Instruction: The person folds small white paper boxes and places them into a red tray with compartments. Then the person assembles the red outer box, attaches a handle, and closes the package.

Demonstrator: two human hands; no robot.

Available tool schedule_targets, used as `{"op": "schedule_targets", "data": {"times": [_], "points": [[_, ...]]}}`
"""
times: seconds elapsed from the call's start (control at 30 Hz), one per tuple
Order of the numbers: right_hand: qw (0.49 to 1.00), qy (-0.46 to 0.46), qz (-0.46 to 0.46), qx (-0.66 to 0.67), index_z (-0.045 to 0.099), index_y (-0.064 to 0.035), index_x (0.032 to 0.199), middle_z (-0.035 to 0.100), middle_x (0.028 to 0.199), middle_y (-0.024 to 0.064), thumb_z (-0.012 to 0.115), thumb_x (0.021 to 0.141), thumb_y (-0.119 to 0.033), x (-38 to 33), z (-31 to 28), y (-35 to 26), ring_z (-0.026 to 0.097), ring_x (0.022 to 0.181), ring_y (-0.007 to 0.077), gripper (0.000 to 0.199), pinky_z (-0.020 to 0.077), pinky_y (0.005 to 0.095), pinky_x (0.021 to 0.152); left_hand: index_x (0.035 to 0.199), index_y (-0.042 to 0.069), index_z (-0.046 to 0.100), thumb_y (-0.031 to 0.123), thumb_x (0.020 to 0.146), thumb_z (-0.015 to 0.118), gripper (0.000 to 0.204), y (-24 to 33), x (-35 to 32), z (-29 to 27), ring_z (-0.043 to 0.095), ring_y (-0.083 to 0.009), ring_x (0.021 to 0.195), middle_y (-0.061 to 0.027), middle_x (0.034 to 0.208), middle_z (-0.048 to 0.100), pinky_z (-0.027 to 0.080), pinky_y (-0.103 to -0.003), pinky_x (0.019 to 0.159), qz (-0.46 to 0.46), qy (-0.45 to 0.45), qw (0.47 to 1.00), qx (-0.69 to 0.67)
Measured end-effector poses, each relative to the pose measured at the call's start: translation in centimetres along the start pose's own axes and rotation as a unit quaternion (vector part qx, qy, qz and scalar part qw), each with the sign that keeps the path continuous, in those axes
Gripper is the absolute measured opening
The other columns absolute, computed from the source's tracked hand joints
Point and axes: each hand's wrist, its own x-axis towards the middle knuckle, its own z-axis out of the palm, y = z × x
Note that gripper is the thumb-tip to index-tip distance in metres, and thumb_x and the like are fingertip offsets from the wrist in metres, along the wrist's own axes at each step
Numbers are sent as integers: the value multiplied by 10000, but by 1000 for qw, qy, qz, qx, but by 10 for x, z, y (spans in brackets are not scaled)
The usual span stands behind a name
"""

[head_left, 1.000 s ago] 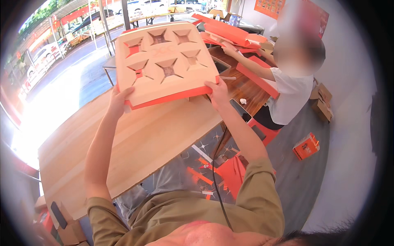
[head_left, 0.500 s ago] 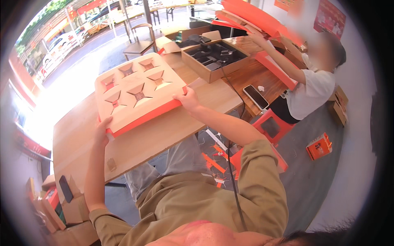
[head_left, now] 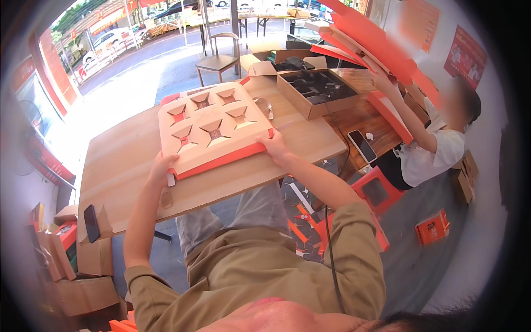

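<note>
A wide, flat cardboard gift-box insert (head_left: 204,117) is over the wooden table, tan on top with red-orange sides. Its top has two rows of cut-out openings with folded flaps. My left hand (head_left: 161,166) grips its near left corner, the thumb over the top edge. At its near right corner my right hand (head_left: 275,146) is closed on the edge. More red-orange material shows under the insert along its back and right sides, partly hidden. A pale ribbon loop (head_left: 265,107) sticks out beyond its right side.
An open carton (head_left: 310,108) of dark items stands at the table's far right. A co-worker (head_left: 437,144) handles red-orange cardboard (head_left: 381,44) beside it. A white-framed phone (head_left: 362,146) lies right, a dark phone (head_left: 91,223) at the left edge. A cable crosses on my right.
The insert has come down nearer the table and lies flatter, with both hands still on its corners. The ribbon loop now shows beside it. The whole view has shifted.
</note>
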Motion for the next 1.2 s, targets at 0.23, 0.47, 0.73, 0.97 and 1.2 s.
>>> {"op": "schedule_targets", "data": {"times": [0.23, 0.47, 0.73, 0.97, 1.2], "points": [[994, 37, -100, 19, 607, 13, 1316, 706, 1217, 94, 762, 893, -49, -8, -4, -11, 682, 1096, 194, 454, 557, 355, 975, 1577, 33, 377, 3, 944, 664, 696, -16, 0, 7, 648, -306, 1258, -190, 1468, 569, 588, -465, 1054, 71, -21, 997, -29], [987, 39, -141, 67, 599, 10, 1324, 712, 1223, 95, 772, 881, -13, -25, -19, -21, 687, 1111, 189, 476, 559, 343, 975, 1625, 45, 319, 30, 955, 688, 765, -17, -10, 28, 595, -300, 1344, -186, 1531, 530, 540, -456, 1114, 107, -27, 993, -36], [983, 63, -152, 77, 581, 12, 1344, 712, 1241, 109, 758, 903, 2, -35, -30, -20, 697, 1123, 205, 475, 564, 344, 977, 1642, 48, 302, 72, 954, 723, 807, -21, -1, 34, 558, -287, 1390, -165, 1547, 526, 485, -429, 1162, 170, -40, 985, 2], [995, 29, -81, 45, 556, 27, 1354, 690, 1243, 119, 721, 930, 6, -26, -46, -18, 687, 1136, 206, 456, 582, 357, 987, 1600, 26, 350, 74, 936, 724, 763, -16, 8, 40, 588, -278, 1350, -180, 1521, 541, 507, -429, 1139, 113, -67, 991, -11], [996, 39, -71, 46, 584, 22, 1332, 691, 1258, 121, 744, 908, -29, -21, -50, -7, 678, 1153, 211, 456, 559, 360, 1001, 1495, -31, 460, 69, 930, 710, 626, -27, 1, 44, 668, -250, 1208, -177, 1376, 631, 587, -395, 1027, 111, -26, 992, 47]]}}
